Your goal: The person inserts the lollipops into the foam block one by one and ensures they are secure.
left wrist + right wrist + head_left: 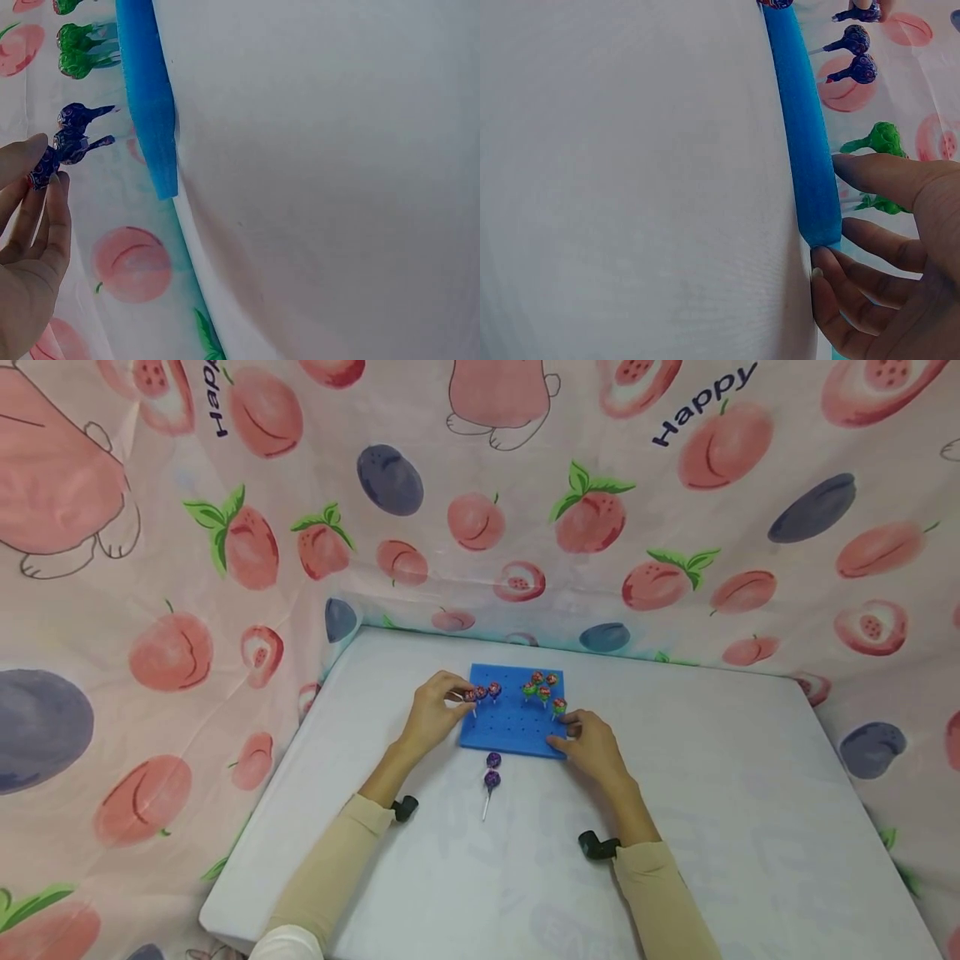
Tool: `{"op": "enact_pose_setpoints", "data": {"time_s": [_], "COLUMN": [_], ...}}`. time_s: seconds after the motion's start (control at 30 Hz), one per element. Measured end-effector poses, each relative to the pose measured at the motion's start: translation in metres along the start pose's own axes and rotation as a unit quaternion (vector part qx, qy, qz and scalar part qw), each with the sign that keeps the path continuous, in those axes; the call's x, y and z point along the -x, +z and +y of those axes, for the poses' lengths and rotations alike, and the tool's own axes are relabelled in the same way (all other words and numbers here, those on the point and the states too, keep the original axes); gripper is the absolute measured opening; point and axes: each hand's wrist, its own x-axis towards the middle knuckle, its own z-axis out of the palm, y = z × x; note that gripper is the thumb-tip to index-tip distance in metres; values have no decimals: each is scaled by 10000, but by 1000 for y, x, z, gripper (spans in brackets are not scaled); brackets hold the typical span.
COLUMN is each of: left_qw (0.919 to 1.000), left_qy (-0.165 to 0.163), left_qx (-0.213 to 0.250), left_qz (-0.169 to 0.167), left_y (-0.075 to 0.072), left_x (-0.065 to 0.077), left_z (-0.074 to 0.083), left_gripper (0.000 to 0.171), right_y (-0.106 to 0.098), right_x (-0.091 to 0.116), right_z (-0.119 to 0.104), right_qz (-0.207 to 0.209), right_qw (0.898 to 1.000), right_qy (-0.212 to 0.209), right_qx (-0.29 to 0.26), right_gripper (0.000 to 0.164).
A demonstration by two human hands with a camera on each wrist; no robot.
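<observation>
My left hand [433, 708] pinches a dark blue-purple wrapped lollipop [44, 169] between thumb and fingertips, at the left side of the blue pegboard [513, 727]. Beside it, two lollipops in matching wrappers [495, 690] stand upright on their sticks in the board. At the board's right front corner, my right hand [594, 747] grips the edge, with its thumb [877, 176] on the top face and the other fingers along the side. Several green-wrapped lollipops [544, 693] stand toward the right of the board, close to that hand.
Two purple lollipops [492, 779] lie on the white table [712, 793] just in front of the board. A fruit-printed curtain [480, 522] hangs behind the table and along its sides. Small holes dot the board's face.
</observation>
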Motion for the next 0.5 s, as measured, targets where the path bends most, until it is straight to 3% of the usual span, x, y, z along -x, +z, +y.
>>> {"op": "enact_pose_setpoints", "data": {"time_s": [0.27,0.5], "left_qw": [10000,9995], "left_qy": [37,-77], "left_qx": [-28,-220], "left_qz": [-18,-224], "left_y": [3,5], "left_x": [0,-1], "left_z": [-4,-2], "left_gripper": [25,23], "right_y": [-1,-1], "right_x": [1,1], "right_z": [-1,-2], "right_qz": [37,31], "right_qw": [10000,10000], "right_qy": [-14,-7], "right_qx": [-28,-8], "right_gripper": [50,50]}}
